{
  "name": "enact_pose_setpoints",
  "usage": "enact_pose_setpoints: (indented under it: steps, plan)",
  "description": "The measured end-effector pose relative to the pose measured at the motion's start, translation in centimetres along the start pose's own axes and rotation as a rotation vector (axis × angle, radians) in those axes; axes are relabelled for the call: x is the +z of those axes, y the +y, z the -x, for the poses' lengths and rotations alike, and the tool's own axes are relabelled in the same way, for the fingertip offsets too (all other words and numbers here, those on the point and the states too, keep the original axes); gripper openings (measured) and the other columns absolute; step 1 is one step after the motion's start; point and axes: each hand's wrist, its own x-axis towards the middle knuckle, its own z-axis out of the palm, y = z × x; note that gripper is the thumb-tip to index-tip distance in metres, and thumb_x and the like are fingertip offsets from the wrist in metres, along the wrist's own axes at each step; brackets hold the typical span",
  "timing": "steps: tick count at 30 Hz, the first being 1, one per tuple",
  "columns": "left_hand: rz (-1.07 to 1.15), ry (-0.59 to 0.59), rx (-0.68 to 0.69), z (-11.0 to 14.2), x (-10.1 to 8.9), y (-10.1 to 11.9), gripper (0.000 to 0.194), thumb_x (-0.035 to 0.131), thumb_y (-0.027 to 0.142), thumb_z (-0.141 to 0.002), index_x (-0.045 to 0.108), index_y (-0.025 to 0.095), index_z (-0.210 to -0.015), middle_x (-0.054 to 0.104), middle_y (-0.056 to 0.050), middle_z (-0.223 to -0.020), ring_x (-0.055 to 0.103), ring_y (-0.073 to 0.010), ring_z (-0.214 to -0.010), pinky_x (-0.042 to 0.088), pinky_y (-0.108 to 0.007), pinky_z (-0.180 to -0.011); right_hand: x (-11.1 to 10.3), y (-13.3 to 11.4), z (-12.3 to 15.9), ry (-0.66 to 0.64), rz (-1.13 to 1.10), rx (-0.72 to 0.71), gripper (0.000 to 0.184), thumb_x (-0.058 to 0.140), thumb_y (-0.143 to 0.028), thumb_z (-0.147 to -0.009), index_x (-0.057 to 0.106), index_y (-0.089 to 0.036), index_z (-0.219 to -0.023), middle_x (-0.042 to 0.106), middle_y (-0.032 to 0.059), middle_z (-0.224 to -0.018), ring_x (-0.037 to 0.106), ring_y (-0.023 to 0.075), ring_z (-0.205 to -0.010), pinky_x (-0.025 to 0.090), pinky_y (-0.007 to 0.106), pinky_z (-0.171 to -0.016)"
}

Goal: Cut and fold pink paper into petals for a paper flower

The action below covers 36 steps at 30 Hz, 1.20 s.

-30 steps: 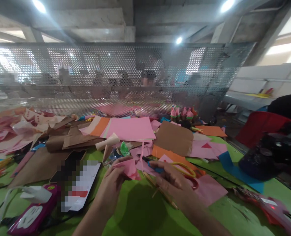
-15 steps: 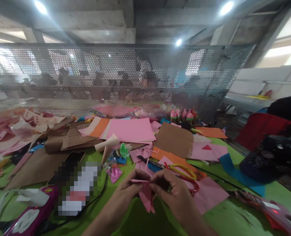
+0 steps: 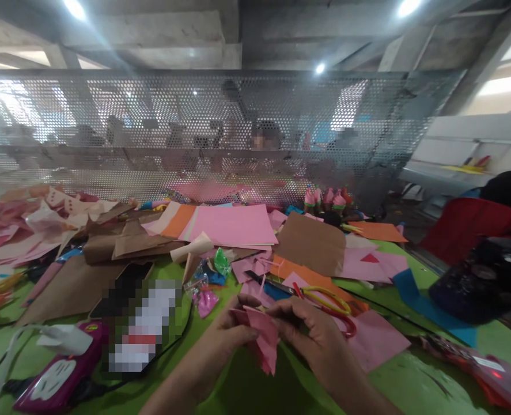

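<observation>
Between my hands, above the green table, is a folded piece of pink paper [image 3: 265,340], its pointed end hanging down. My left hand [image 3: 233,331] grips the paper's left side, thumb in front and fingers behind. At its upper right edge, my right hand [image 3: 301,325] pinches with thumb and forefinger; the fingertips are partly hidden. Just beyond my right hand lie scissors with yellow and red handles [image 3: 330,301] and dark blades, on top of orange and pink paper. A flat pink sheet [image 3: 374,340] is to the right of my right hand.
A pink paper stack [image 3: 233,225] and brown sheet [image 3: 311,242] lie farther back. Small shiny wrapped pieces [image 3: 207,302] are left of centre. At left sit a phone [image 3: 136,274] and a purple power strip [image 3: 60,369]. A hot glue gun [image 3: 488,366] lies right. A perforated metal screen [image 3: 186,115] stands behind.
The pink paper has turned between my fingers, so more of its broad face shows. The view has shifted slightly, moving the table's contents a little right.
</observation>
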Motion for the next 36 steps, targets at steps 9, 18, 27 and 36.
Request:
enact_pose_setpoints:
  steps: [9, 18, 27, 36]
  plan:
    - [-0.079, -0.068, 0.062, 0.3, 0.8, 0.7, 0.011, 0.060, 0.020, -0.081, 0.060, 0.018, -0.092, 0.062, -0.003, -0.091, 0.057, -0.0186, -0.092, 0.040, -0.030, -0.086, 0.9, 0.3, 0.1, 0.032, 0.074, 0.015, 0.007, 0.059, -0.023, -0.086, 0.065, -0.022, -0.084, 0.067, 0.0012, -0.081, 0.062, 0.0194, -0.076, 0.045, 0.027, -0.068]
    - [-0.197, -0.016, 0.083, 0.1, 0.8, 0.2, 0.021, 0.056, 0.038, -0.088, 0.063, 0.021, -0.097, 0.062, -0.003, -0.099, 0.056, -0.0182, -0.095, 0.040, -0.027, -0.086, 1.2, 0.4, 0.1, 0.107, 0.090, 0.038, 0.007, 0.058, -0.024, -0.084, 0.062, -0.022, -0.078, 0.064, -0.0007, -0.073, 0.059, 0.0175, -0.069, 0.044, 0.025, -0.061]
    - [-0.243, 0.034, 0.083, 0.0, 0.8, -0.2, 0.027, 0.058, 0.043, -0.086, 0.067, 0.022, -0.099, 0.067, -0.004, -0.104, 0.057, -0.0219, -0.103, 0.042, -0.029, -0.092, 1.3, 0.6, 0.1, 0.110, 0.052, 0.039, 0.010, 0.056, -0.024, -0.087, 0.060, -0.022, -0.078, 0.064, -0.0004, -0.074, 0.059, 0.0173, -0.070, 0.044, 0.025, -0.063]
    - [-0.228, 0.112, 0.041, 0.1, 0.8, -0.2, 0.035, 0.065, 0.046, -0.080, 0.071, 0.026, -0.107, 0.067, -0.004, -0.121, 0.052, -0.0265, -0.122, 0.033, -0.038, -0.108, 1.5, 0.2, 0.3, 0.104, 0.002, 0.033, 0.006, 0.058, -0.020, -0.085, 0.060, -0.022, -0.079, 0.064, -0.0013, -0.074, 0.057, 0.0157, -0.068, 0.043, 0.025, -0.062]
